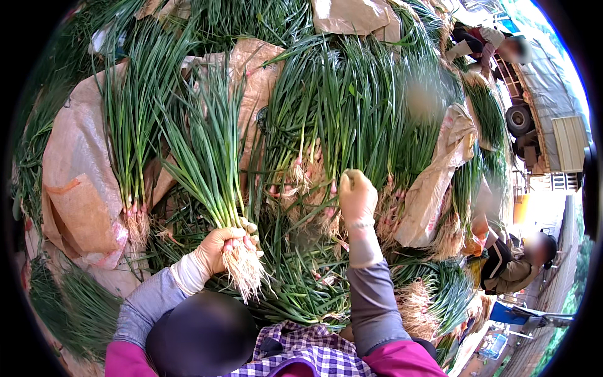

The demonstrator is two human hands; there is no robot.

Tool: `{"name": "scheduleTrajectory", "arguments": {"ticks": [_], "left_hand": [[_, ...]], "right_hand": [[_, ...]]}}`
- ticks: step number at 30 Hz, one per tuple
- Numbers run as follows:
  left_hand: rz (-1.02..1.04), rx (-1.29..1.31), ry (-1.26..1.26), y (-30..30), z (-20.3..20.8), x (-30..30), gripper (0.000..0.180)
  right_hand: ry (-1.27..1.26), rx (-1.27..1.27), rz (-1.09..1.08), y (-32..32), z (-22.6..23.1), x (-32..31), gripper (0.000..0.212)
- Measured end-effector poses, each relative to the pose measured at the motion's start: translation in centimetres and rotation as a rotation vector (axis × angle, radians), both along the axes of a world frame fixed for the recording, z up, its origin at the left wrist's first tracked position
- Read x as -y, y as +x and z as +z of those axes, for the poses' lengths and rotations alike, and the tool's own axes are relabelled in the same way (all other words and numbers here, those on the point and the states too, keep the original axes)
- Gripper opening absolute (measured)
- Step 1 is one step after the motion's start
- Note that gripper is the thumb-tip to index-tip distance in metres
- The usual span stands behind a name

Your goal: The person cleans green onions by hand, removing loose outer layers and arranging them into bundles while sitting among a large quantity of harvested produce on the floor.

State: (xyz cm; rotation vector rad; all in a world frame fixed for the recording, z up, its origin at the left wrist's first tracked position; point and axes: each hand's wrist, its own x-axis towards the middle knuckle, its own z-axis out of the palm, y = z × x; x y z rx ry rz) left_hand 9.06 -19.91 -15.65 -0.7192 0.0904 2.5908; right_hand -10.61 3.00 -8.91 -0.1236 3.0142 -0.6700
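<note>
Your left hand (212, 251) grips the bunch (212, 164) near its roots (244, 274); slackness could spill it. Your right hand (358, 198) is curled closed, contents unclear.

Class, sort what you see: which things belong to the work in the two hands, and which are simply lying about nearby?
In the work:
- leafy bunch, gripped near its roots by the left hand
- right hand, curled; unclear whether it holds anything
- laid-out leafy plants, likely the same kind

Apparently just nearby:
- pale sack, left
- truck tyre, upper right
</note>
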Motion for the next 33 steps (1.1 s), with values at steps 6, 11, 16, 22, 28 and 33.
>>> {"name": "scheduleTrajectory", "arguments": {"ticks": [6,11,16,22,28,33], "left_hand": [[-0.022,-0.208,-0.118,0.1,4.1,1.0,0.029],[-0.033,-0.248,-0.250,-0.4,5.0,1.8,0.050],[-0.170,-0.116,-0.108,-0.1,4.4,1.7,0.044],[-0.308,-0.205,-0.257,-0.4,4.6,-0.4,0.029],[-0.340,-0.251,-0.373,-0.4,4.9,1.4,0.021],[-0.319,-0.213,-0.339,0.1,4.5,1.6,0.025]], "right_hand": [[0.479,0.246,0.011,-4.8,-1.3,1.2,0.023],[0.197,-0.030,-0.054,-7.1,5.3,-6.3,0.017],[-0.582,0.472,-0.024,-2.7,6.2,-5.4,0.029],[-0.612,0.858,0.079,7.8,4.8,2.7,0.038],[-0.649,0.734,0.704,9.5,1.3,6.4,0.037],[-0.517,0.591,0.790,8.8,0.1,6.2,0.032]]}}
